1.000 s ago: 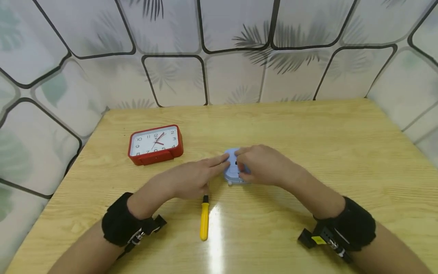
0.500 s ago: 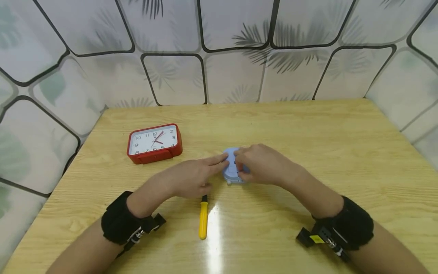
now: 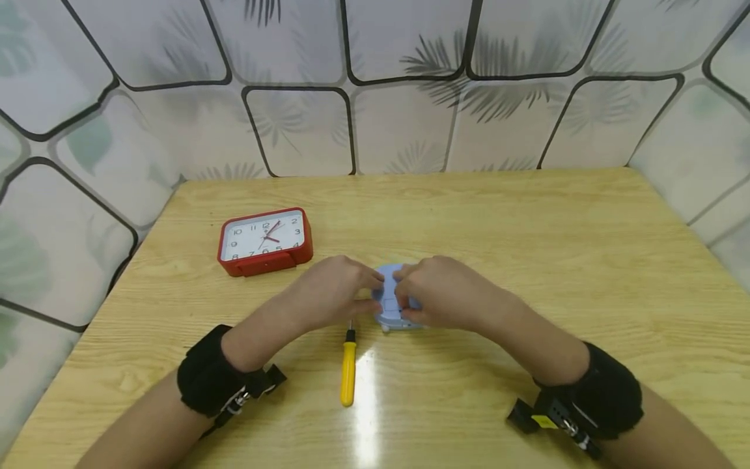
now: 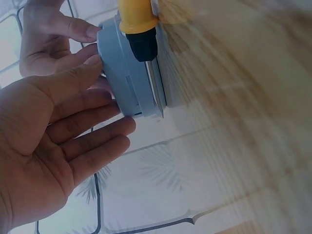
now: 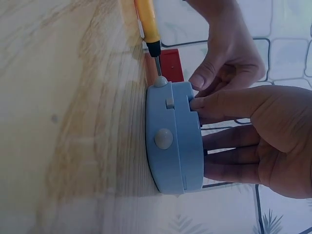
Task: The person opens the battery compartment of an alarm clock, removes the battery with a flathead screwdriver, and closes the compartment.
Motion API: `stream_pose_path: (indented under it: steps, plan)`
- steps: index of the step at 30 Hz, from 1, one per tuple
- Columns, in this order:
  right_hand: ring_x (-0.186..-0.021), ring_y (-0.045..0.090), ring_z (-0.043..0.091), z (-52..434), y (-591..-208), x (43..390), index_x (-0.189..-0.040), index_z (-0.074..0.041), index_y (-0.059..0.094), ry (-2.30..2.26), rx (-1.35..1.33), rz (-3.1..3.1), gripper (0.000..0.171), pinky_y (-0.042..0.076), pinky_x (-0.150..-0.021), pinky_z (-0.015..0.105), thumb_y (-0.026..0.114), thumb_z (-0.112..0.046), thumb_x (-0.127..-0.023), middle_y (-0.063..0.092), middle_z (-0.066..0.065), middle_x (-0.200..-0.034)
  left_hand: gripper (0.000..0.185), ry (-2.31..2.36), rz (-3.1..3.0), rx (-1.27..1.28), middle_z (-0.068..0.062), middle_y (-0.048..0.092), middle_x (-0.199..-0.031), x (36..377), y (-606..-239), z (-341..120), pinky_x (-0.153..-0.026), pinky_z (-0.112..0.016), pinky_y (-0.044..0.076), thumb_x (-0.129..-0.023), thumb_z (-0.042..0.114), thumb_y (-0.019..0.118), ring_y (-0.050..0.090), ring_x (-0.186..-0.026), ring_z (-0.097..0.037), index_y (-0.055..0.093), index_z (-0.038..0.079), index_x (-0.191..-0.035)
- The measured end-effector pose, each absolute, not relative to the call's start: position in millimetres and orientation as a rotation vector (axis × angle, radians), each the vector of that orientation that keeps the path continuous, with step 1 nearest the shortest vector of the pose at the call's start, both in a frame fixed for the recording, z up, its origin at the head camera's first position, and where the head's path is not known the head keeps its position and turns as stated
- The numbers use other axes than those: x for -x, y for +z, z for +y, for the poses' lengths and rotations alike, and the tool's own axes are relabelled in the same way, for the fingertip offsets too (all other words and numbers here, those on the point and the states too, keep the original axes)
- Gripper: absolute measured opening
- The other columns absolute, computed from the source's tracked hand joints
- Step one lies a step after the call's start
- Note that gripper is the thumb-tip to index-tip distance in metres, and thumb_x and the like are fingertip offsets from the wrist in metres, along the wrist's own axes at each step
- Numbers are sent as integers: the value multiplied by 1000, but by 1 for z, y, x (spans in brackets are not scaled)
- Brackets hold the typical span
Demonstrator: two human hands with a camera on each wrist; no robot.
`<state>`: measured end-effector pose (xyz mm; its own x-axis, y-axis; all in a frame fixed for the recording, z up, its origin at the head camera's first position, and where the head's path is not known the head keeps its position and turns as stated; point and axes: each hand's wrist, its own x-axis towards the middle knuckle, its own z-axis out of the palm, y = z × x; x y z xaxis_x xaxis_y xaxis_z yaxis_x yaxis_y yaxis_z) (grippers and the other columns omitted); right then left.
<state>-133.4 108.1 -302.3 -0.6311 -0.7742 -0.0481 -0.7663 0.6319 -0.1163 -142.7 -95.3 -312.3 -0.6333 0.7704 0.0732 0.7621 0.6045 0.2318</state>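
A light blue, rounded plastic case (image 3: 388,298) lies flat on the wooden table (image 3: 498,221), between both hands. White round feet and a small notch show on its near side (image 5: 176,136) in the right wrist view. My left hand (image 3: 334,292) holds the case's left edge with thumb and fingertips. Over its top, my right hand (image 3: 442,293) has bent fingers, the thumb pressing near the notch and other fingertips touching the top surface. Most of the case's right half is hidden by that hand. Just left of the case lies a yellow-handled screwdriver (image 3: 348,374), held by neither hand.
A red rectangular clock (image 3: 266,241) with a white dial lies face up at the back left. Patterned cloth-like panels (image 3: 404,124) stand behind the table and along its sides. Black straps (image 3: 208,371) with small cameras sit on both wrists.
My left hand went from two straight fingers on the case to holding its left edge with the thumb too. Both hands and the case shifted slightly nearer; the screwdriver stayed put.
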Motion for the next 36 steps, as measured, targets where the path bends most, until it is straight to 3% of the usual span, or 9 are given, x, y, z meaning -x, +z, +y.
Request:
stream_pose_path:
  steps: [9, 14, 23, 31, 36]
  plan:
    - [-94, 67, 21, 106, -301, 131, -81, -17, 73, -66, 1364, 2760, 10, 55, -77, 32, 71, -27, -80, 70, 5, -105, 29, 452, 2705, -1395, -8, 63, -121, 146, -316, -100, -85, -30, 53, -83, 27, 71, 64, -106, -21, 72, 9, -106]
    - [-67, 62, 13, 105, -301, 132, -80, -15, 71, 7, 1437, 2762, 12, 54, -64, 28, 70, -27, -81, 68, -1, -89, 28, 468, 2691, -1430, -9, 63, -123, 146, -316, -101, -86, -30, 53, -83, 26, 71, 64, -106, -21, 72, 10, -106]
    - [-83, 68, 20, 106, -300, 130, -84, -15, 72, 39, 1423, 2764, 14, 55, -73, 33, 70, -29, -81, 69, 5, -104, 27, 463, 2667, -1440, -10, 61, -124, 147, -316, -99, -87, -30, 52, -83, 25, 70, 62, -110, -22, 72, 10, -106]
    - [-65, 58, 10, 109, -302, 131, -76, -17, 69, 28, 1534, 2756, 7, 52, -62, 26, 68, -22, -81, 67, -3, -86, 27, 451, 2666, -1448, -10, 61, -124, 147, -314, -97, -86, -29, 52, -83, 24, 70, 62, -110, -23, 72, 10, -106]
    - [-68, 58, 11, 108, -301, 130, -76, -16, 69, 57, 1549, 2751, 7, 52, -62, 27, 67, -21, -81, 67, -3, -86, 27, 455, 2671, -1435, -10, 61, -124, 146, -314, -97, -86, -29, 52, -83, 23, 71, 61, -110, -23, 72, 9, -105]
